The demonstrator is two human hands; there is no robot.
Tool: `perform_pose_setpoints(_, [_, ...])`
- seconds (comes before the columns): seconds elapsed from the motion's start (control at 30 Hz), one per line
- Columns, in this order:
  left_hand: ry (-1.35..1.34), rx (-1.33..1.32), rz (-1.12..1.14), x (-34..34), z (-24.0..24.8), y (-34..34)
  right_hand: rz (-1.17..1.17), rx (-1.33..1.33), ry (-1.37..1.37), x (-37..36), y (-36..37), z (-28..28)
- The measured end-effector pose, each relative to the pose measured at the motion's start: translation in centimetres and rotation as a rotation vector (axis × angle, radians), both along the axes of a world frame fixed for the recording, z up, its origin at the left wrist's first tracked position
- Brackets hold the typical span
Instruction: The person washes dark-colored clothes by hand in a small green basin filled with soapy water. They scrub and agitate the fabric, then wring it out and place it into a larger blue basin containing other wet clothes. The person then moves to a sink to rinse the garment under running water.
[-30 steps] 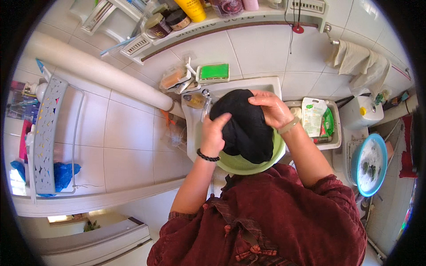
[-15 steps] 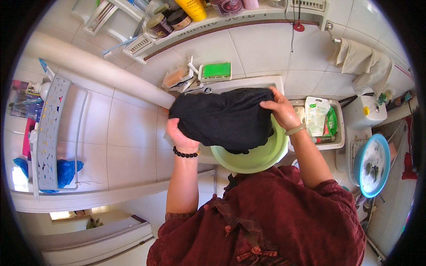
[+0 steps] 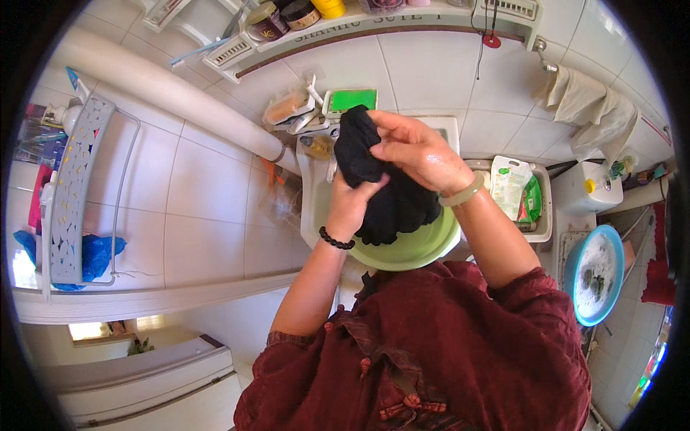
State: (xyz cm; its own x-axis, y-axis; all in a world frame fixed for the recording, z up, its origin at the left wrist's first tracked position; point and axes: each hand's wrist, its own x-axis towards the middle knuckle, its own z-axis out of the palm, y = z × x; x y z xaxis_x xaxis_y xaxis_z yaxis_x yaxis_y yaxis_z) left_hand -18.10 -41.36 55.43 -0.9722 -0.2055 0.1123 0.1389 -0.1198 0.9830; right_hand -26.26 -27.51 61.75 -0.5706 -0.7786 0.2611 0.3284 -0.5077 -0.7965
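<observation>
Black cloth (image 3: pixel 397 210), its kind not clear, hangs bunched between my two hands above a light green basin (image 3: pixel 413 257). My left hand (image 3: pixel 350 206) grips the cloth from below on its left side, thumb over the fabric. From the right, my right hand (image 3: pixel 424 154) pinches the upper part between thumb and fingers. The basin stands in a white sink (image 3: pixel 314 223), and the cloth covers most of its inside. The cloth also hides part of the sink's back area.
Behind the sink sits a dish with a green block (image 3: pixel 353 100). A grey tray (image 3: pixel 544 228) with packets is to the right, beyond it a blue basin (image 3: pixel 624 276) with suds and dark items. A shelf with jars (image 3: pixel 264 21) runs above; a perforated rack (image 3: pixel 80 194) stands left.
The cloth, spread wide between my hands before, is now gathered into a bunch. My left hand has moved right and up, my right hand left, bringing them close together.
</observation>
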Motion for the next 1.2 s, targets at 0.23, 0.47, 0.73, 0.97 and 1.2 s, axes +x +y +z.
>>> perform_pose_setpoints(0.23, [0.054, 0.714, 0.018, 0.2, 2.6, -1.8, -0.168, 0.357, 0.314, -0.1, 2.8, -6.1])
perform_pose_setpoints(0.47, [0.183, 0.626, 0.182, -1.0, 3.8, -5.0, -0.266, 0.547, 0.197, 2.6, 2.7, -10.8])
perform_pose_setpoints(0.73, [0.166, 0.664, 0.083, 0.0, 2.9, -7.1, -0.357, 0.287, -0.303, 3.2, 4.1, -5.2])
perform_pose_setpoints(0.97, [-0.112, 0.462, -0.234, 0.8, 0.2, -7.0, -0.323, -0.032, -0.38, 2.8, 4.5, -3.2])
perform_pose_setpoints(1.2, [0.056, -0.506, -0.258, 1.0, -1.0, -7.7, -0.38, 0.075, -0.522, 4.0, 3.4, -2.2])
